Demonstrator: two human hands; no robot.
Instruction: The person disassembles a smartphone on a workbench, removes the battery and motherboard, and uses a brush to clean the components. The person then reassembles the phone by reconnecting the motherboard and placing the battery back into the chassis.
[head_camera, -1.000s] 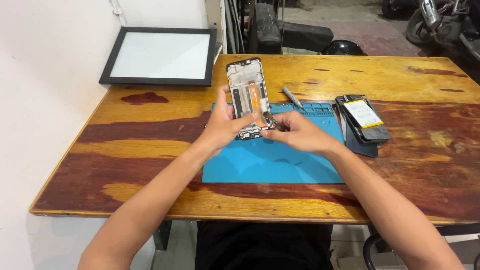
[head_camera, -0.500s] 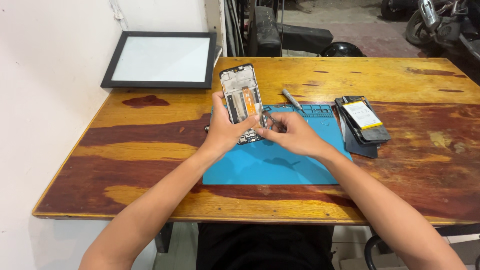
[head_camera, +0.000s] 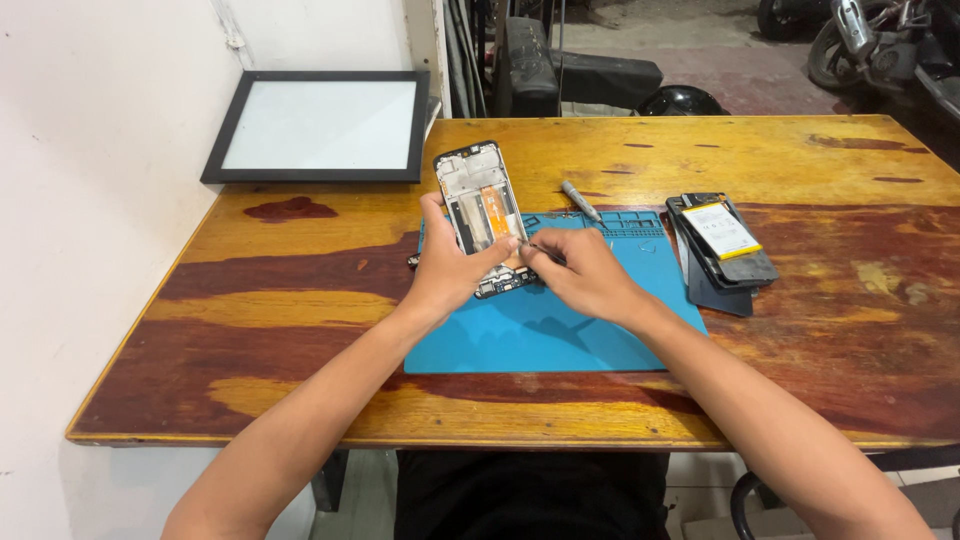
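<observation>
- Both hands meet at an opened phone frame (head_camera: 482, 212) above the blue mat (head_camera: 560, 320), its long axis tilted upward, away from the person.
- Left hand (head_camera: 448, 268) clasps its lower part.
- Right hand (head_camera: 585, 272) pinches something too small to identify at the hidden bottom edge.

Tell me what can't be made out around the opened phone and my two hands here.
Head view only:
- Lower end of the opened black phone frame: covered by the left hand gripping it.
- What the right hand pinches: too small, hidden by its fingers.
- Blue rubber work mat: middle covered by both hands.
- Dark flat panel: mostly under the stacked phone parts with the yellow-edged battery.
</observation>
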